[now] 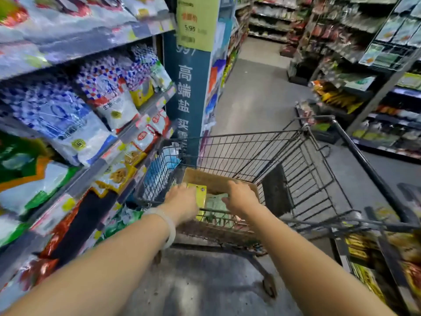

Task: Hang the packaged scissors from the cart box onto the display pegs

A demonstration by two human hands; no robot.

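A brown cardboard box (213, 180) sits inside a black wire shopping cart (262, 153) in front of me. Both my arms reach into the box. My left hand (182, 199) grips a yellow package (200, 195) at the box's left side. My right hand (240, 197) lies over pale greenish packages (215, 202) in the box, fingers curled down; whether it holds one is hidden. No scissors are plainly readable through the packaging, and no display pegs are in clear view.
Shelves of bagged goods (75, 115) run close along my left. A blue pillar with a price sign (189, 87) stands just beyond the cart. More shelving (364, 76) lines the right side, with grey aisle floor (255, 92) between. The cart handle (364, 156) angles right.
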